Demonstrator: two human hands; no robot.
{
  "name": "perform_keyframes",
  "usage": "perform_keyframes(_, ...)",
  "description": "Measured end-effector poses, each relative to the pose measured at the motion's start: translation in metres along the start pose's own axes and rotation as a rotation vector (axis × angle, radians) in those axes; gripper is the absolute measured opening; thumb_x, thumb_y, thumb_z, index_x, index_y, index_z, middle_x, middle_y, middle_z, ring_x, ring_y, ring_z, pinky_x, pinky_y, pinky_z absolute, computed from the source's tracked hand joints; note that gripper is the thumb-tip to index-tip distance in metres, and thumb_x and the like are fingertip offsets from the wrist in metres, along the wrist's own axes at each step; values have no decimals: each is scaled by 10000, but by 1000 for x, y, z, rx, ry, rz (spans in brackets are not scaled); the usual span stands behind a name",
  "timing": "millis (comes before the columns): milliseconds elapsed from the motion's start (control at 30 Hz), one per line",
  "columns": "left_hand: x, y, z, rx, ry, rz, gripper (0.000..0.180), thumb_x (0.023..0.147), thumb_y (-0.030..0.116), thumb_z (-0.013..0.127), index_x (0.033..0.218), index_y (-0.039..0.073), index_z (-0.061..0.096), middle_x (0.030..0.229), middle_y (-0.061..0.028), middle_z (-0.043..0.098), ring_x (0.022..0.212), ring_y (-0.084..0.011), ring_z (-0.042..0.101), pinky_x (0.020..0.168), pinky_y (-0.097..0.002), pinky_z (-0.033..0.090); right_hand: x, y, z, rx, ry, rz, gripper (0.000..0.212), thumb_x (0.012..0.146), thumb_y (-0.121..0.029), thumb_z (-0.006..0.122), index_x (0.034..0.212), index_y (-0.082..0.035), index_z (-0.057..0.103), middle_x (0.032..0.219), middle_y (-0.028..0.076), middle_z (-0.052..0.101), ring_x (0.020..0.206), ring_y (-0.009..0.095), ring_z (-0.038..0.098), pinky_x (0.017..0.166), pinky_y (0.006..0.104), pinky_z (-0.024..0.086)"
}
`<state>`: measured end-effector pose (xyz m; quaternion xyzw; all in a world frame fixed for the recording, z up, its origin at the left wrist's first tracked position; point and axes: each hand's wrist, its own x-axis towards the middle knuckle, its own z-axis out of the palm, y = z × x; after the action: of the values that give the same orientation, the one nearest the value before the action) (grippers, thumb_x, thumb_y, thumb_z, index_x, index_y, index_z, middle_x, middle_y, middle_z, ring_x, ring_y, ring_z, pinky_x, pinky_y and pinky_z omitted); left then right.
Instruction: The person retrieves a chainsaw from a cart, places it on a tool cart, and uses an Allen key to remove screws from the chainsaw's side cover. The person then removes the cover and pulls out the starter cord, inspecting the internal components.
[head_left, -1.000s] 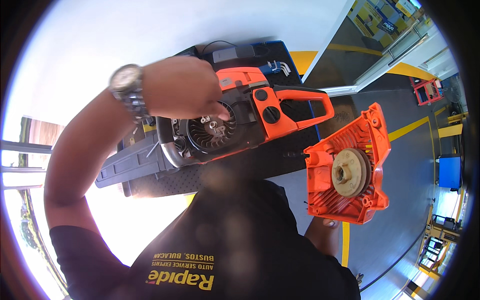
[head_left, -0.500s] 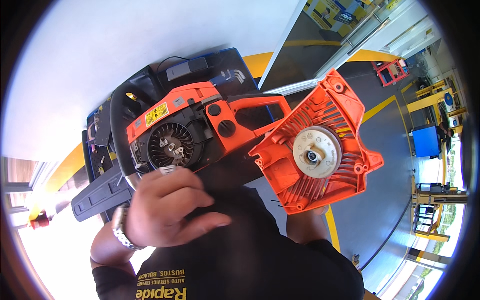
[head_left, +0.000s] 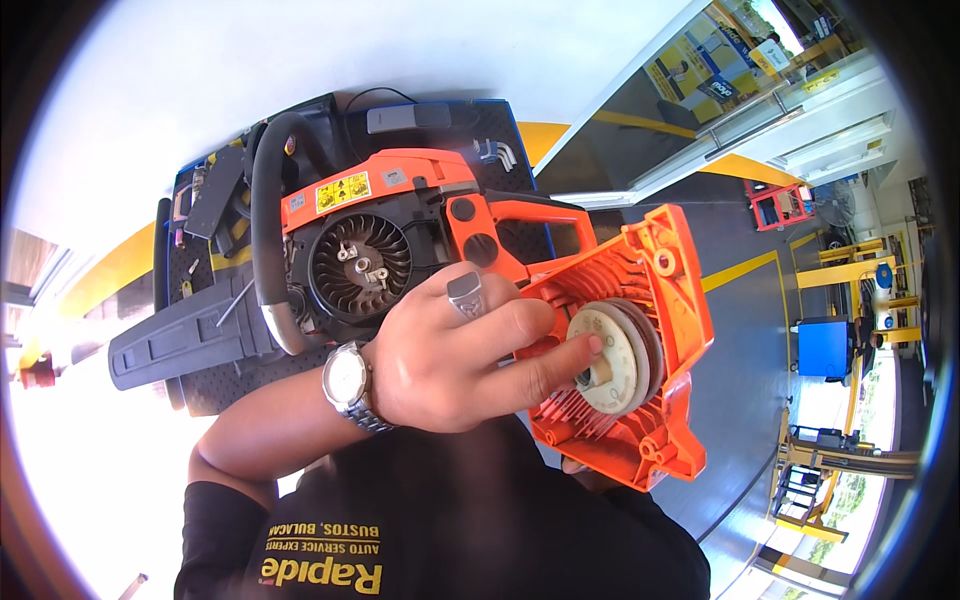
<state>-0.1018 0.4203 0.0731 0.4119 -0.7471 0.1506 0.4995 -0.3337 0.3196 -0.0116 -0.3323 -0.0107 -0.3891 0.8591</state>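
My left hand (head_left: 465, 360), wearing a ring and a metal watch (head_left: 347, 375), reaches across to an orange recoil starter cover (head_left: 675, 300). One finger is stretched out, its tip on the face of the white rope pulley (head_left: 607, 375) inside the cover; it grips nothing. My right hand (head_left: 577, 466) holds the cover from behind and below, mostly hidden, with the cover's inner side tilted toward my left hand. Beyond, an orange and black chainsaw (head_left: 415, 175) lies on its side, its finned flywheel (head_left: 362, 262) exposed. A black scabbard (head_left: 170, 335) covers its bar at the left.
The chainsaw rests on a black bench top with a blue edge (head_left: 520, 150). On it lie a set of hex keys (head_left: 497, 153), a grey box (head_left: 408, 118) and small tools at the left. A glass door stands behind right; a red cart (head_left: 780, 205) and yellow lifts stand farther off.
My left hand has moved right, from beside the flywheel to the pulley. The starter cover has turned and tilted toward it, lower in view. The head view has shifted slightly.
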Motion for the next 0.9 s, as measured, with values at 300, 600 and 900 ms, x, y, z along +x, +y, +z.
perform_keyframes(300,5,19,9,-157,-22,-360,785,705,337,965,1343,30,626,1174,-155,580,937,-265,628,747,-361,555,1,1,-1,33,-17,11,806,1006,-335,648,1622,-19,236,1620,223,359,1483,349,411,1194,525,400)
perform_keyframes(600,16,17,8,-322,-302,-593,918,779,398,915,1474,-2,469,1428,-239,498,1286,-406,578,1040,-463,527,3,-2,-2,61,-27,-17,806,1005,-328,650,1621,-13,236,1617,221,366,1479,345,419,1191,520,406)
perform_keyframes(900,3,20,18,-1195,-404,-928,931,854,267,884,1564,-8,349,1527,-190,481,1385,-289,533,1142,-441,449,-12,-14,2,-22,-2,-97,807,1004,-320,653,1619,-6,236,1614,220,373,1476,341,428,1188,516,411)
